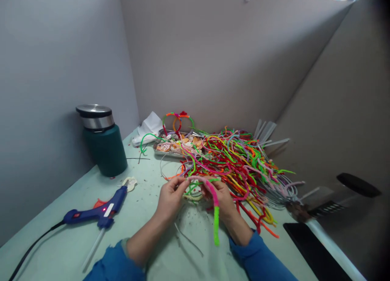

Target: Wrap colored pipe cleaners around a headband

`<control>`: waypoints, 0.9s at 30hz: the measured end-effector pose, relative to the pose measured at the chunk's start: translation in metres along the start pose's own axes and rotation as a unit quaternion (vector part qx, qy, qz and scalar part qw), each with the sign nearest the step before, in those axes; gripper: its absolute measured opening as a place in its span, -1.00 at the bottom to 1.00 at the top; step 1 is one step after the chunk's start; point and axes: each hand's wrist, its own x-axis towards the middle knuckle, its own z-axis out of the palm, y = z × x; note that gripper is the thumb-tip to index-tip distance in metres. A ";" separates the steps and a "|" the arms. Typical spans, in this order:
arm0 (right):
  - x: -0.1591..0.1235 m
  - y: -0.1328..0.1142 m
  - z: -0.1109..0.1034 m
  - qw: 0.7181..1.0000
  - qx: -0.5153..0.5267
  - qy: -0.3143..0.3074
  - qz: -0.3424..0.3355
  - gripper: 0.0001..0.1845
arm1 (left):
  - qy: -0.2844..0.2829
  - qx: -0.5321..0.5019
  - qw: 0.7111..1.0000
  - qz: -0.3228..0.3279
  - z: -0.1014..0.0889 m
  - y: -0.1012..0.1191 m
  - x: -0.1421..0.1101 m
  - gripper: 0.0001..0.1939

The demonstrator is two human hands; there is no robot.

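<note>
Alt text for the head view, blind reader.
Left hand and right hand hold a pink and green fuzzy stem over a table. Beyond: a tray and a heap of bright stems. At left: glue gun, bottle.

The left sleeve (117, 262) is blue with a grey-green edge (124, 247), the right sleeve (262, 258) plain blue, and left hand (171, 195) and right hand (224, 197) are bare.

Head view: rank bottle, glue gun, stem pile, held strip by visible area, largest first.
1. Stem pile
2. Bottle
3. Glue gun
4. Held strip
</note>
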 end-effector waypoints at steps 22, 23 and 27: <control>-0.004 0.008 0.002 0.965 -0.196 0.066 -0.160 -0.87 | -0.123 -0.268 0.930 -0.220 -0.004 -0.011 0.010 -0.72; -0.004 0.008 0.002 0.965 -0.196 0.062 -0.163 -0.87 | -0.123 -0.275 0.928 -0.219 -0.005 -0.010 0.010 -0.74; -0.003 0.011 0.002 0.969 -0.182 0.058 -0.157 -0.87 | -0.125 -0.298 0.920 -0.220 -0.006 -0.005 0.009 -0.79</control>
